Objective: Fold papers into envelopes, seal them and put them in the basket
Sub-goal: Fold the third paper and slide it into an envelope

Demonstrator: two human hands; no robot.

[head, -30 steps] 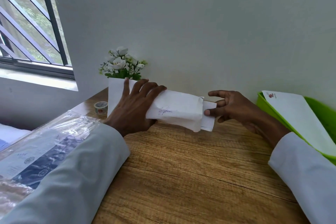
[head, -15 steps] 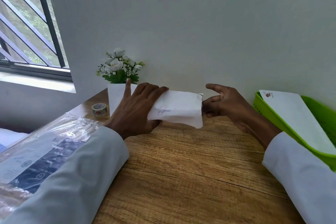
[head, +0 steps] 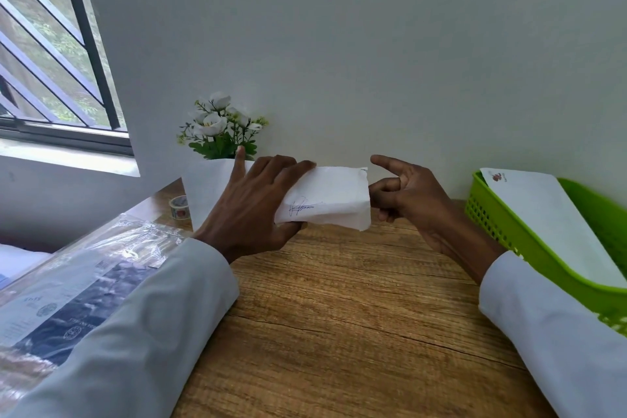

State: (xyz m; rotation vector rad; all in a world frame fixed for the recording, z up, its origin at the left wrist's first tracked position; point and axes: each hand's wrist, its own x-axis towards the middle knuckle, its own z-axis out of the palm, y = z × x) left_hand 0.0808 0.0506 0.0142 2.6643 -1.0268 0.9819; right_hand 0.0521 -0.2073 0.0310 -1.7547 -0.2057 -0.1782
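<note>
My left hand [head: 251, 207] grips a white envelope [head: 332, 197] with a blue signature on its face and holds it just above the wooden table [head: 339, 316]. The envelope's right end points at my right hand [head: 414, 200], whose curled fingers touch that end while the index finger sticks out. No paper shows outside the envelope. On the right stands a green basket [head: 492, 224] with one white envelope [head: 549, 220] lying in it.
A white pot of white flowers [head: 217, 129] stands against the wall behind my left hand. A small tape roll [head: 178, 207] lies beside it. A plastic-wrapped pack [head: 84, 282] lies under my left sleeve. A barred window is at the far left.
The folded paper that stuck out of the envelope's right end has gone fully inside. My right hand pushed it in and has now spread its fingers.
</note>
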